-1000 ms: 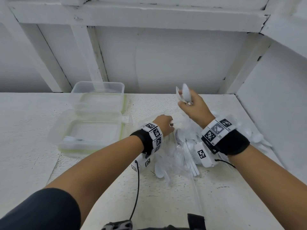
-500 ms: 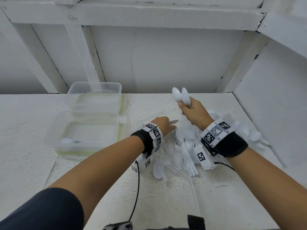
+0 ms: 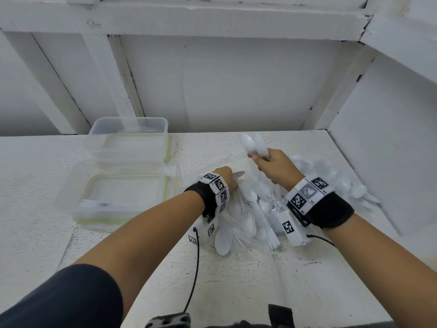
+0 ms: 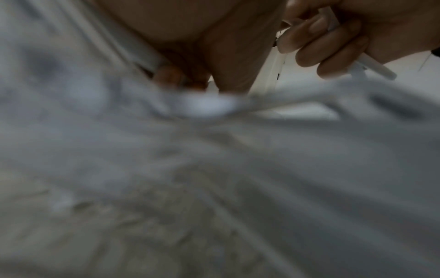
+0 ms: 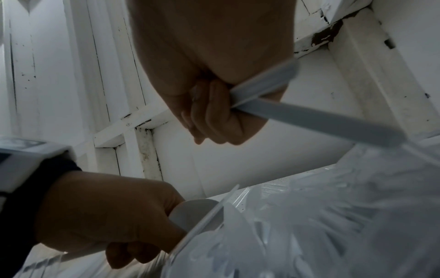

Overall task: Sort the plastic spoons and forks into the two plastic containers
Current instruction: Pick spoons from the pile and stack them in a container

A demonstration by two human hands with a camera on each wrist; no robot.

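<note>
— Above the pile, why hold those up so high?

— My right hand (image 3: pixel 275 165) has two spoons (image 3: pixel 254 145) by the handles, fingers curled tight round them, bowls up and clear of the heap. I reckon it keeps the ones I've picked apart from the unsorted cutlery (image 3: pixel 255 204) lying in its crinkled clear wrap on the table (image 3: pixel 236 280).

— And your left hand (image 3: pixel 227 177)?

— Down in the pile, its grip closed on another white piece (image 3: pixel 238 175); from the right wrist view a rounded bowl pokes out past my fingers (image 5: pixel 123 252), so probably a spoon.

— Where does it all go?

— Into the two containers (image 3: pixel 113 192) on the left, one behind the other, lids off. The near one has a few pieces along its front wall; the far container (image 3: pixel 130 129) looks empty, though it's too clear to be sure. Most of the sorting is left, I'd say.
</note>
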